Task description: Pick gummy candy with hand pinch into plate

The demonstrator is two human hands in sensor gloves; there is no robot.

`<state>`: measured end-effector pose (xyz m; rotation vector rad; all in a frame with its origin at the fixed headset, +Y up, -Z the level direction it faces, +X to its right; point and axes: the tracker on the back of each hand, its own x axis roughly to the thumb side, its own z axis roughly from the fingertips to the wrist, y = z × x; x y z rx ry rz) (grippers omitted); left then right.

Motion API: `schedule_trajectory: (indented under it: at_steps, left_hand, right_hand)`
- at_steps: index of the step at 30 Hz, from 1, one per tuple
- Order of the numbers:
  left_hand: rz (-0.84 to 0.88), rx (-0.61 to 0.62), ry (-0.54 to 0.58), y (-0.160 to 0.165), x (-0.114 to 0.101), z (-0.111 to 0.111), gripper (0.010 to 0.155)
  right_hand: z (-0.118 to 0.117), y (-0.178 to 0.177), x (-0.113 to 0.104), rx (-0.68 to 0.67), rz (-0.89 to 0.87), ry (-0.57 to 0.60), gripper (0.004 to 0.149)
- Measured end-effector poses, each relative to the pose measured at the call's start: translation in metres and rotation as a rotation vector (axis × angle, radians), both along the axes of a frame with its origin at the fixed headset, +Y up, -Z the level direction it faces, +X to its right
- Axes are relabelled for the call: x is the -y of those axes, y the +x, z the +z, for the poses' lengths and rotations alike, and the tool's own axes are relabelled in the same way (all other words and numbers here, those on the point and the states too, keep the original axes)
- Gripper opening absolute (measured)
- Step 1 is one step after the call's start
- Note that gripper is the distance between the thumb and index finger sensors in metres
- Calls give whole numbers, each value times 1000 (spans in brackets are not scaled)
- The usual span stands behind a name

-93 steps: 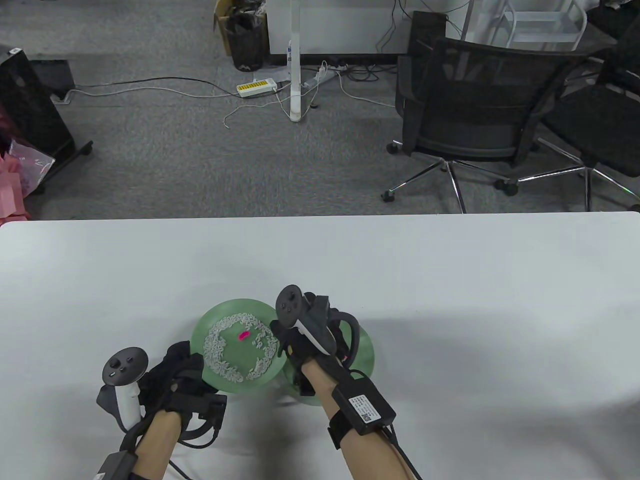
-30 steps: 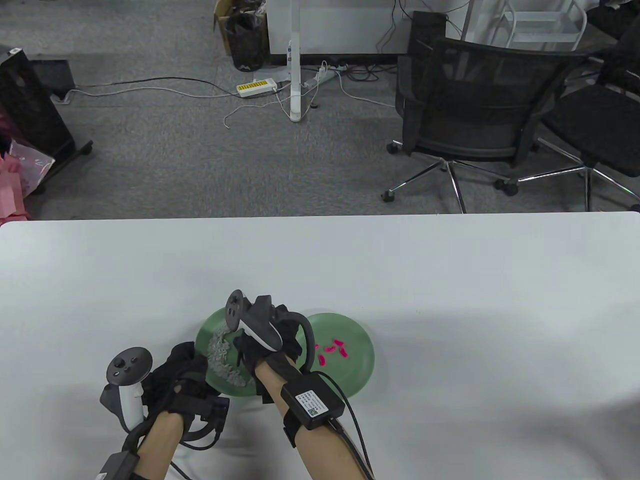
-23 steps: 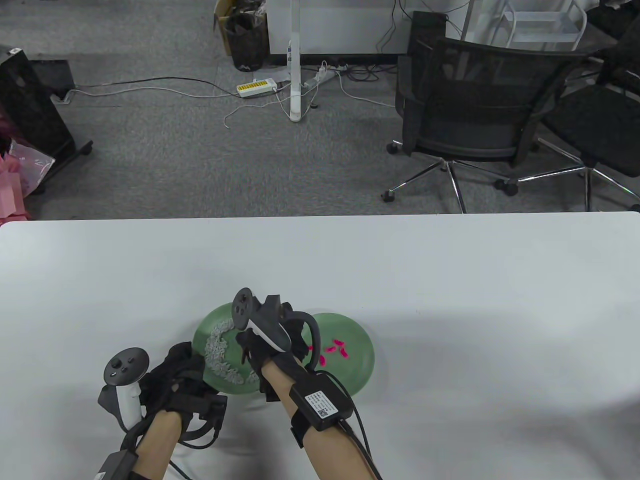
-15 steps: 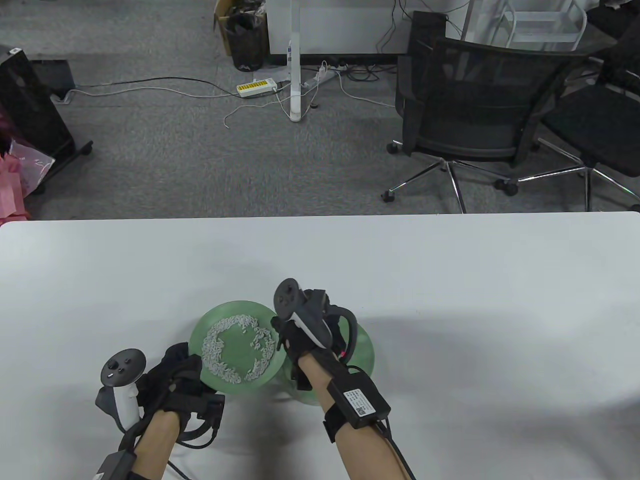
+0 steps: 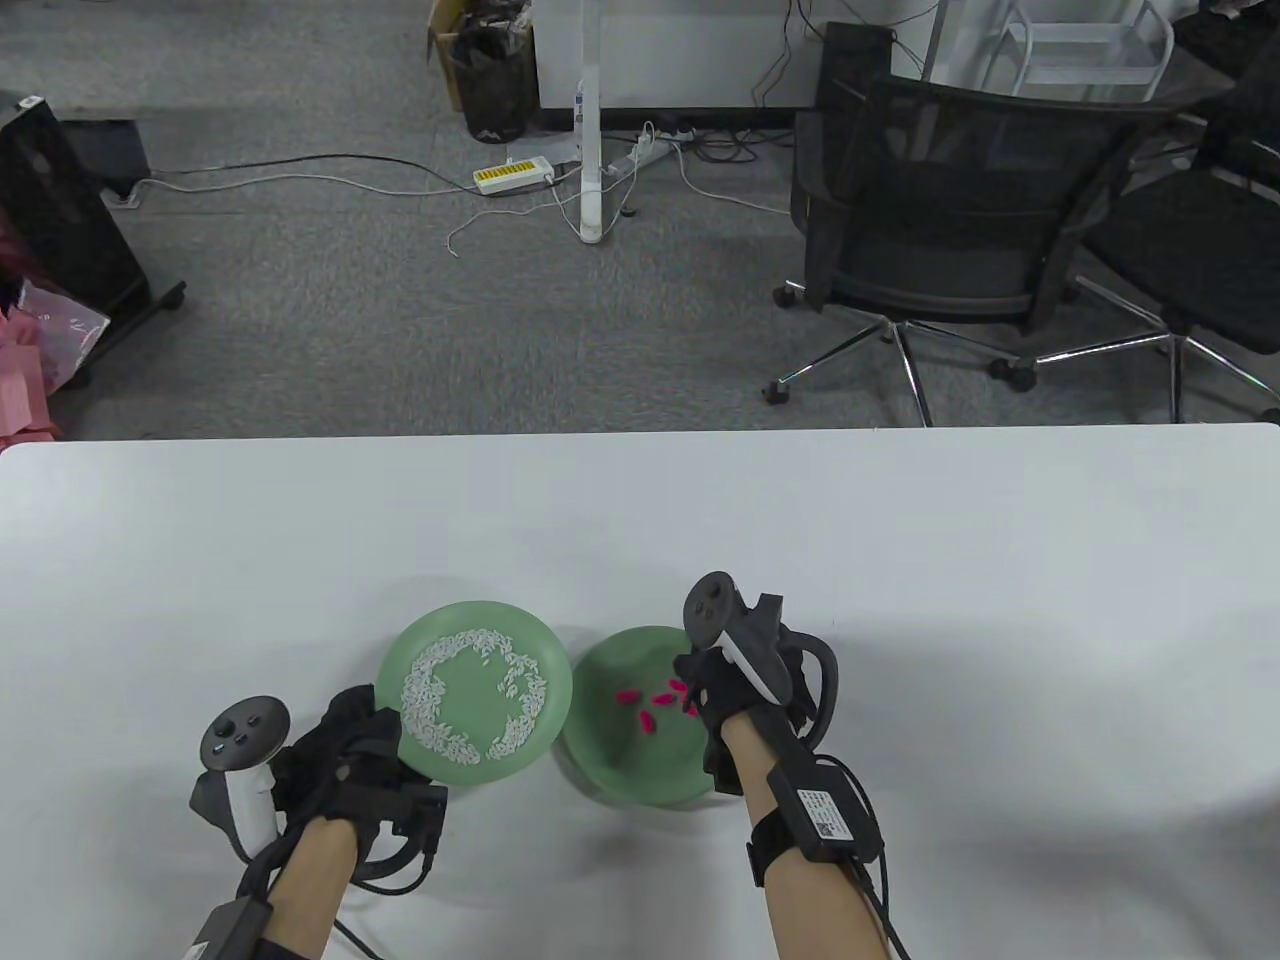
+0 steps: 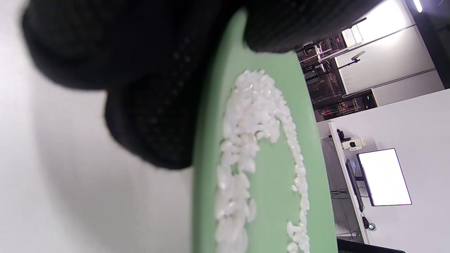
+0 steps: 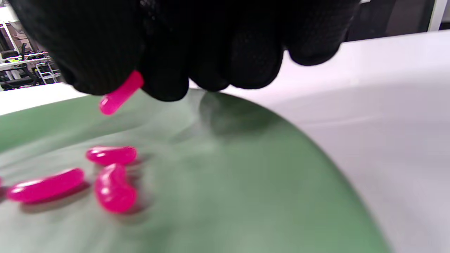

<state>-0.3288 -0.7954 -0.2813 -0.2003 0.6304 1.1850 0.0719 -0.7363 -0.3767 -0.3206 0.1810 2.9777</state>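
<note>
A green plate [image 5: 640,775] lies on the white table and holds several pink gummy candies [image 5: 648,722]. My right hand [image 5: 690,700] hovers over its right part and pinches one pink gummy [image 7: 121,93] between fingertips [image 7: 165,84] just above the plate [image 7: 246,196]. Three gummies [image 7: 114,189] lie below it. A second green plate [image 5: 480,625] to the left holds a ring of white rice [image 5: 440,735]. My left hand [image 5: 385,725] grips that plate's rim [image 6: 218,88] at its near left edge, thumb on top.
The rice plate's right edge overlaps the gummy plate's left rim. White table [image 5: 900,560] lies all around both plates. Beyond the far table edge are carpet, cables and black office chairs [image 5: 950,230].
The gummy that lay inside the rice ring is gone. My right hand reached over the rice plate, then moved right, and now holds a gummy over the gummy plate. The left hand kept its hold.
</note>
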Motion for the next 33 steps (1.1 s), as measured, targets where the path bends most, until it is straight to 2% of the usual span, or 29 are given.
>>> schedule_trajectory:
  at_steps: [6,12,21,33]
  left_hand:
    - [0,2,-4,0,-1,1,56]
    - [0,2,-13,2,-4,2,56]
    - [-17,-16,-64,-6,8,-1,57]
    - [-54,-35,-85,-8,12,-1,58]
  right_hand:
    - [-1,-3,5,-9,72,-9,41]
    - [1,3,3,3,42,38,48]
    - [7,17,-16,23,-31,201,67]
    - [16,22,-43,-38,-4,328,74]
